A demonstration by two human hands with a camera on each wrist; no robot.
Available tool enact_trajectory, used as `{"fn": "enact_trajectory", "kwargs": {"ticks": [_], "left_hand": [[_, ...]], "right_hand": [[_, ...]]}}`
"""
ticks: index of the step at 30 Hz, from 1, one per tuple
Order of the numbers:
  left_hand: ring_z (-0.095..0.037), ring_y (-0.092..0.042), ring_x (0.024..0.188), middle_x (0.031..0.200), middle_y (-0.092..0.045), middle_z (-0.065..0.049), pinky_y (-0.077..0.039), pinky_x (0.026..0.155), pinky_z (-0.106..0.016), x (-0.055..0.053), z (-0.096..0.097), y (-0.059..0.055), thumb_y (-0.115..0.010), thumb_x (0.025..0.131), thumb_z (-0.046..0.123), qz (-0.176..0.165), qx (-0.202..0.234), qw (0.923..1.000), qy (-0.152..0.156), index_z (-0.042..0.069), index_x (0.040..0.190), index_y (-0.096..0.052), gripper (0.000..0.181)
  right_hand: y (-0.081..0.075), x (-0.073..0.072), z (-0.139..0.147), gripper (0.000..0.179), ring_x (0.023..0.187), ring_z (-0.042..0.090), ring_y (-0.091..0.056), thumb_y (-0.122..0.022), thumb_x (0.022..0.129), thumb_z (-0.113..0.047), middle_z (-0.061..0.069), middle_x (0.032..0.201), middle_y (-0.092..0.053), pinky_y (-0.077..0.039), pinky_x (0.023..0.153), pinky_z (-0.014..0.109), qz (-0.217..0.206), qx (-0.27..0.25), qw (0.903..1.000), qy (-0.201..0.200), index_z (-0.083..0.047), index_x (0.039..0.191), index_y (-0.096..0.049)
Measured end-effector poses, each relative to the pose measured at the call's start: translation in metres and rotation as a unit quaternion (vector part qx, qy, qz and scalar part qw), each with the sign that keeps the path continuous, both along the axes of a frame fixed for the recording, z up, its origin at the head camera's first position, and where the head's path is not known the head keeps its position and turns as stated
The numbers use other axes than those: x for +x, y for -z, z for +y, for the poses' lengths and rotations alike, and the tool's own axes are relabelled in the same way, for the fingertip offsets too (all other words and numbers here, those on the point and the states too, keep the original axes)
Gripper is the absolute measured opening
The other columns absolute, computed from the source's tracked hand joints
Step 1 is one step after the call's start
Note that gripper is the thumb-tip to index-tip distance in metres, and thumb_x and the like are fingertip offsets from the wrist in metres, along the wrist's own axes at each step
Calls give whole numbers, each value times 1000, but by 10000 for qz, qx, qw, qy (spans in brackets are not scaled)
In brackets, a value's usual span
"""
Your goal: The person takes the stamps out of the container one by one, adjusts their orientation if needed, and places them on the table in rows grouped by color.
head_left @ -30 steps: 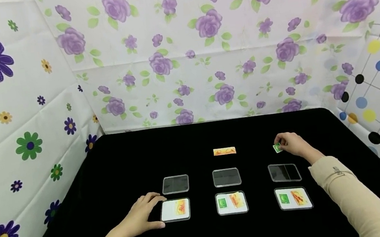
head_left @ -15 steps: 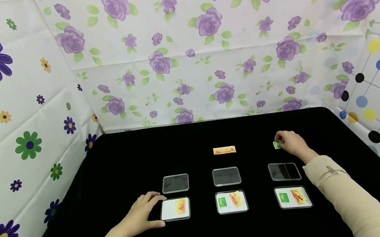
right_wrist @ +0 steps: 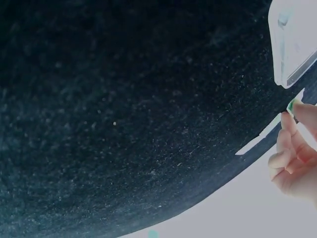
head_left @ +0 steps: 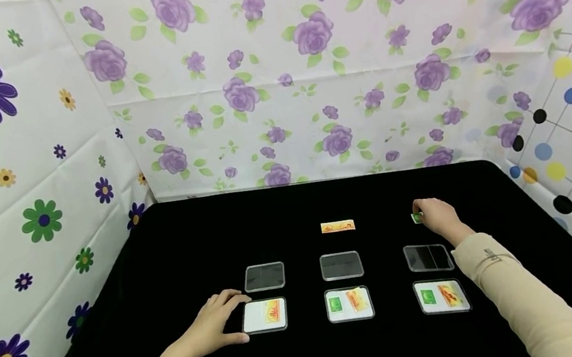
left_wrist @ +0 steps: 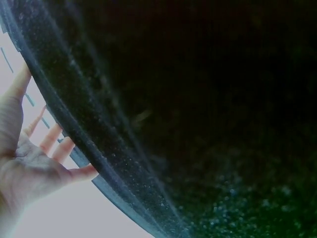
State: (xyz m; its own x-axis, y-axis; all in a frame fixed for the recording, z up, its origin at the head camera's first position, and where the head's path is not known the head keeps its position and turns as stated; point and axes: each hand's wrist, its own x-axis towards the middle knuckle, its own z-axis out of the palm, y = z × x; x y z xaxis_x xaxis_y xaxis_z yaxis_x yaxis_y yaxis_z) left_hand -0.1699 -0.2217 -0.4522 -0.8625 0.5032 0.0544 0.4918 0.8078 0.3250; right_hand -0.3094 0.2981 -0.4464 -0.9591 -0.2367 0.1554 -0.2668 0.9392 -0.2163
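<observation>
Taking the middle clear cover (head_left: 341,266) as the clock's centre, the green sticker (head_left: 416,218) is sitting at 2 o'clock, where the right hand (head_left: 438,216) is pinching it at 1 side, likely keeping its face free; the fingers are hiding much of it, so its height off the black bench (head_left: 307,354) is staying uncertain. At 8 o'clock the left hand (head_left: 218,322) is holding its grip spread along the left case's (head_left: 266,330) 9 o'clock edge, seemingly steadying it. That case is showing 1 orange sticker (head_left: 272,311), while the 2 cases at 6 and 4 o'clock are showing orange and green. Compared with 1.0 s ago, less green is showing beyond the right hand; the left hand is staying put.
</observation>
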Motion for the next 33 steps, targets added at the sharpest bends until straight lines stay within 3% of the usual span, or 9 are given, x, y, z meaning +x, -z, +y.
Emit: {"fn": "enact_trajectory", "kwargs": {"ticks": [9,19,27,33], "left_hand": [[-34,-52,110,128,-52,-15,-43,88,-60,3,-1,0,-80,68,37,62,7,10000,-18,14,125,-53,68],[-33,-52,110,129,-51,-14,-43,88,-60,2,-1,-1,-80,68,38,47,-39,9999,-86,14,126,-53,68],[-33,-52,109,129,-52,-14,-43,88,-60,2,-1,1,-80,68,39,68,-4,10000,-44,14,126,-53,68],[-33,-51,110,129,-51,-14,-43,89,-60,2,-1,2,-80,68,38,79,13,10000,-39,15,127,-53,68]], "right_hand": [[6,-3,-2,5,78,36,-61,-60,84,2,21,89,-65,-50,66,47,31,85,9998,202,0,88,-63],[1,-3,1,11,77,34,-60,-58,86,2,22,90,-63,-49,65,44,5,-99,9999,-120,3,95,-65],[0,0,5,19,69,23,-57,-67,85,-13,17,85,-62,-46,60,39,-277,-168,9993,-200,2,95,-65],[-1,0,3,18,74,28,-59,-69,84,-14,17,88,-63,-49,64,42,-116,-6,9998,-178,1,93,-65]]}}
